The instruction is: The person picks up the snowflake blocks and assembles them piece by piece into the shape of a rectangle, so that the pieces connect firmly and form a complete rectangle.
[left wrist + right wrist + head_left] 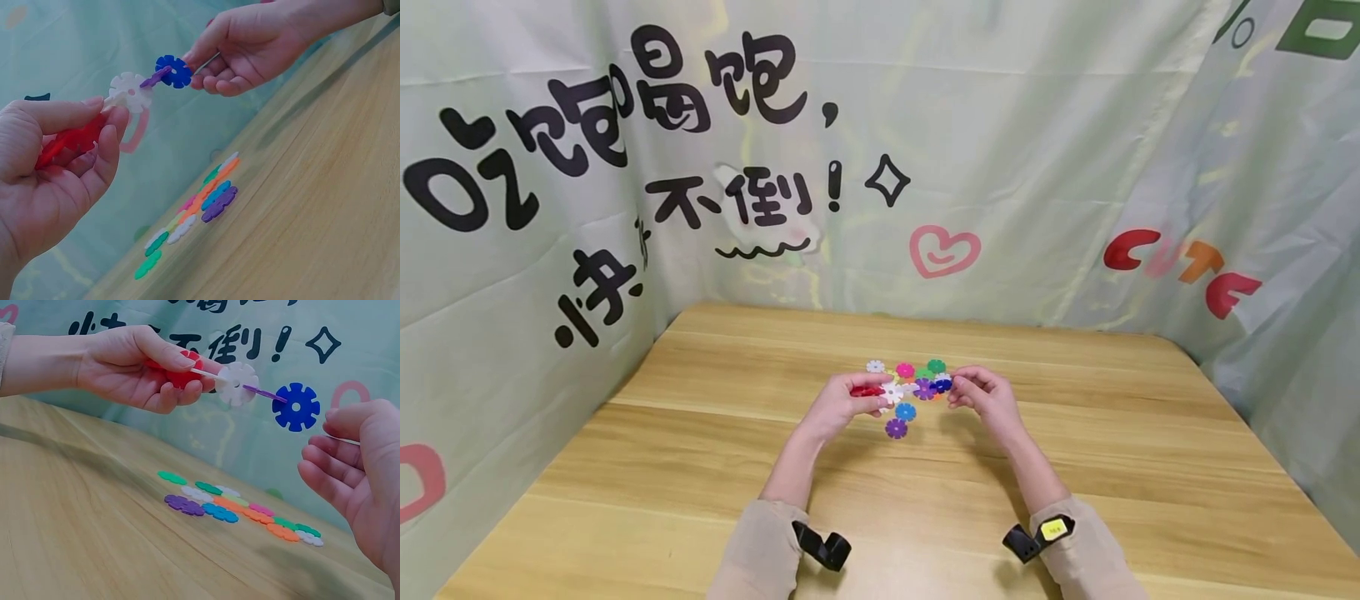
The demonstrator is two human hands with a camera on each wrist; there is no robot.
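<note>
Head view: both my hands are up over the wooden table [700, 467], a chain of snowflake discs spanning between them above the loose pile of discs [906, 392].

Left hand [53, 169]: thumb and fingers pinch the red disc [69, 140] at the chain's end. I hold it by the flat faces so the rim slots stay free. From red it goes a thin pale piece, white disc [130, 92], purple disc [154, 77] edge-on, then blue disc [174, 71]. Each one sits crosswise in the next one's slot, hence the alternating flat/edge-on look.

Right hand [356, 481]: fingers curled; the left wrist view shows them pinching a thin pale disc edge-on right at the blue disc. The right wrist view shows only a white sliver by my fingertips and a gap to blue, so actual contact is unclear.

Wrist views also resolve the pile, which the head view blurs: flat discs in a loose row on the table, purple, blue, orange, green, pink and white, near the printed backdrop [1000, 150].
</note>
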